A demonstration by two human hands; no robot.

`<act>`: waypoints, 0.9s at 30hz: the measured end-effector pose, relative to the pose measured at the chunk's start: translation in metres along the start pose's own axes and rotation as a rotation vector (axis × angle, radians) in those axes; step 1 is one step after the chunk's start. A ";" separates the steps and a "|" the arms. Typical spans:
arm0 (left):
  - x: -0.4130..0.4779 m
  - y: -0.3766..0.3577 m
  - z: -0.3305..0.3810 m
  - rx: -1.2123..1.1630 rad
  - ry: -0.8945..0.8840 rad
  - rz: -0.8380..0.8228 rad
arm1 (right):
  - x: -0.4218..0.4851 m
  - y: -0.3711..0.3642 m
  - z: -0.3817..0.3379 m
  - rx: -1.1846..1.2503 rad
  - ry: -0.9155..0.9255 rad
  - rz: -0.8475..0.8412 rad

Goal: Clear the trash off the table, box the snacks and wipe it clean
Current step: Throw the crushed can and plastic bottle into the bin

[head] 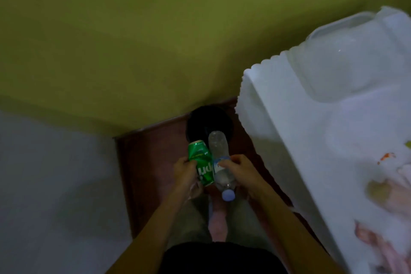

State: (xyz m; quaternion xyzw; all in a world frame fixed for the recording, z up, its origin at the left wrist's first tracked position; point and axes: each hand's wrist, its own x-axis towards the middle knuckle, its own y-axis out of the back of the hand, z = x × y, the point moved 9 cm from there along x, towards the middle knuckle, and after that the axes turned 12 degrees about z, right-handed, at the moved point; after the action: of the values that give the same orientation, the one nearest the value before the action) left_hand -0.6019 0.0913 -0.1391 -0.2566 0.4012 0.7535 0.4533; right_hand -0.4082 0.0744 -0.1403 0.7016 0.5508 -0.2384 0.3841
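Fingers [236,159] grip trash: green metal can [200,160] left, clear plastic bottle [219,151] right.
Both point lengthwise at the round black bin [200,121] ahead of me.

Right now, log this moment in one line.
left hand: holds can | right hand: holds bottle | bin: on floor, beyond both

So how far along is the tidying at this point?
Done: two pieces of trash are off the table. In hand: the left hand grips a dented green can and the right hand a plastic bottle, both held toward the black bin on the floor. Left: the table shows an orange smear and a clear container, so boxing and wiping look undone.
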 end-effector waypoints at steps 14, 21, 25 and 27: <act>0.266 -0.095 -0.133 0.218 0.095 -0.067 | 0.233 -0.096 0.077 -0.257 -0.104 0.050; 0.321 -0.160 -0.095 -0.028 0.102 -0.059 | 0.326 -0.112 0.092 -0.308 -0.046 0.151; 0.336 -0.182 -0.084 -0.005 0.034 -0.075 | 0.349 -0.110 0.099 -0.275 -0.035 0.219; 0.331 -0.177 -0.083 0.035 0.002 -0.072 | 0.346 -0.104 0.100 -0.296 -0.034 0.246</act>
State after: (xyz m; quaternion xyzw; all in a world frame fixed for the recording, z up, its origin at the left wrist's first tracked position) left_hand -0.5937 0.2270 -0.4987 -0.2638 0.4053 0.7292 0.4841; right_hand -0.4017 0.2081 -0.4899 0.6953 0.4835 -0.1177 0.5187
